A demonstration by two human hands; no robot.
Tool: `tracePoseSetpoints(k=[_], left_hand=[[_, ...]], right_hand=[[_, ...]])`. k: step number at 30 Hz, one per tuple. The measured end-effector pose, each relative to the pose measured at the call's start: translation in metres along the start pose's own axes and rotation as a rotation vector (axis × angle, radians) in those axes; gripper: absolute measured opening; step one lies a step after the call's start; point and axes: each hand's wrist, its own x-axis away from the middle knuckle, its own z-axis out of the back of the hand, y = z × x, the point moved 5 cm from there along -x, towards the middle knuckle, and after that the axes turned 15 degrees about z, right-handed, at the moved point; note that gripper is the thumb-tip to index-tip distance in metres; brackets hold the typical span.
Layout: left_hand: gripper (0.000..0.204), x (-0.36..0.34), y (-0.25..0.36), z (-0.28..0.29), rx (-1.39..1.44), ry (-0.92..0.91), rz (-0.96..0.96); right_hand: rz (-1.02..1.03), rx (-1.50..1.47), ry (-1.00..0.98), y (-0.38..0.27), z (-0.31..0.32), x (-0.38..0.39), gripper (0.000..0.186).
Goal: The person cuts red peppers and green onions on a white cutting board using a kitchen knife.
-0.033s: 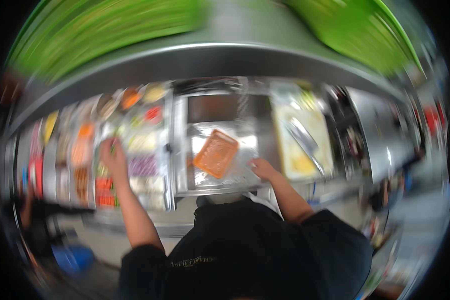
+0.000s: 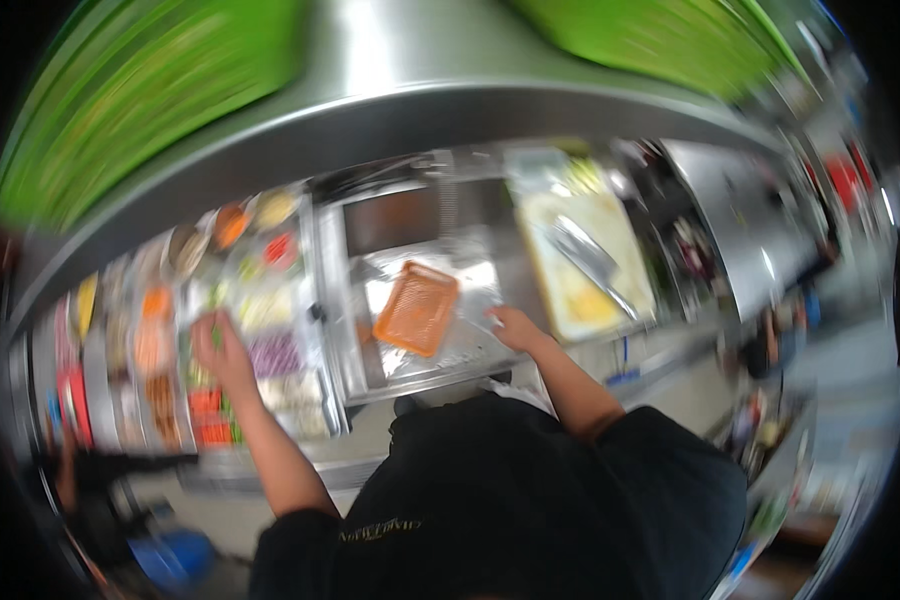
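Reaching out over a row of food bins, the left hand [image 2: 220, 345] hangs above the compartments of chopped ingredients [image 2: 270, 310]. Its fingers curl downward over a bin of green and purple pieces, but the picture is smeared by motion and I cannot tell whether its grip is closed on anything or loose. The bins around it hold orange, red, yellow and pale fillings, set in a long steel surface [image 2: 330, 300] that bends with the lens.

The right hand [image 2: 515, 328] rests at the near right edge of a sheet of foil or shiny paper [image 2: 470, 300] spread on the steel in front of the person. Its fingers touch that sheet; whether they pinch it or only press on it cannot be made out. On the sheet, just left of the right hand and apart from it, lies an orange rectangular tray [image 2: 417, 308], tilted at an angle, with its ribbed base facing up toward the camera.

Farther right sits a pale cutting board [image 2: 580, 290] with metal tongs [image 2: 590, 260] lying across it. Above everything runs a curved steel ledge with blurred green panels [image 2: 140, 100] behind it. The person's dark shirt [image 2: 530, 500] fills the lower middle.
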Motion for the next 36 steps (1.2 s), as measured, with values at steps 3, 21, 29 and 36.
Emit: tracePoseSetpoints(k=[3,21,29,36], left_hand=[[0.017,0.063,0.073,-0.001,0.042,0.032,-0.262],[0.011,0.220,0.446,-0.449,0.514,-1.254,0.099],[0.095,0.294,0.512,-0.768,-0.201,-1.029,0.338],[0.145,0.304,0.483,-0.847,-0.701,-0.790,0.599]], right_hand=[[-0.216,-0.155,0.282,-0.021,0.045,0.039,0.048],[-0.267,0.365,0.114,0.147,0.248,0.154,0.032],[-0.201,0.289,0.224,0.163,0.279,0.185,0.026],[-0.162,0.253,0.274,0.170,0.283,0.191,0.025]])
